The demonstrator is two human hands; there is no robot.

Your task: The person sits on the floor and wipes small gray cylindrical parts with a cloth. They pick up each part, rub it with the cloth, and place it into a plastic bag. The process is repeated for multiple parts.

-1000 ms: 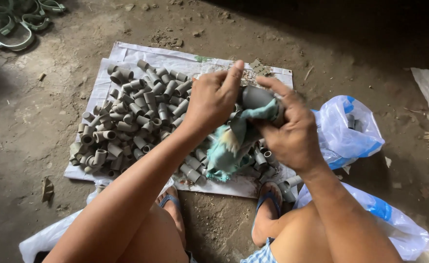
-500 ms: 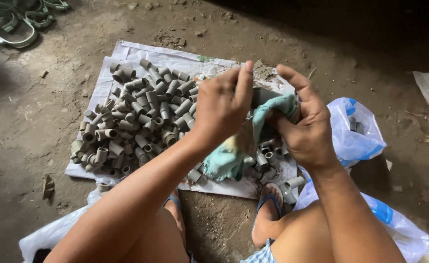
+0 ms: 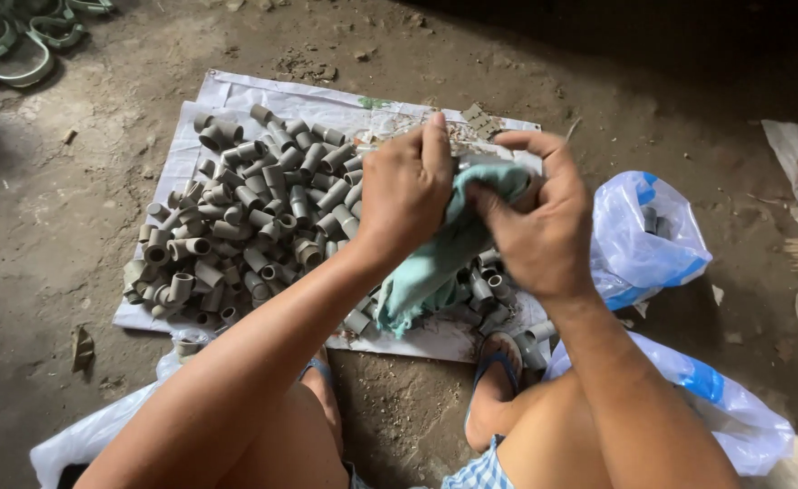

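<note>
A teal cloth (image 3: 435,263) was bunched between both hands above the sheet, its loose tail hanging down toward the near edge of the pile; a grey pipe fitting (image 3: 474,163) showed only as a sliver at the top of the bundle, wrapped in the cloth, so its shape could not be told. The left hand (image 3: 406,192) was closed over the cloth from above, fingers curled down; the right hand (image 3: 539,222) gripped cloth and fitting from the side, thumb and fingers pinched shut around them.

Judging from how things lay, the wiping was at an early stage: one fitting was in hand; a large heap of grey pipe fittings (image 3: 254,222), short couplings and elbows, lay loose on the white plastic sheet (image 3: 236,95) spread on the dirt floor (image 3: 64,226); which of them had been wiped could not be told.

Just right of the hands, a white-and-blue plastic bag (image 3: 644,240) stood open with a few grey pieces visible inside; a second bag of the same kind (image 3: 725,407) lay by the person's right leg, its contents hidden. Green curved clamps (image 3: 19,41) lay well apart at the far left; the person's sandalled foot (image 3: 494,380) rested at the sheet's near edge.
</note>
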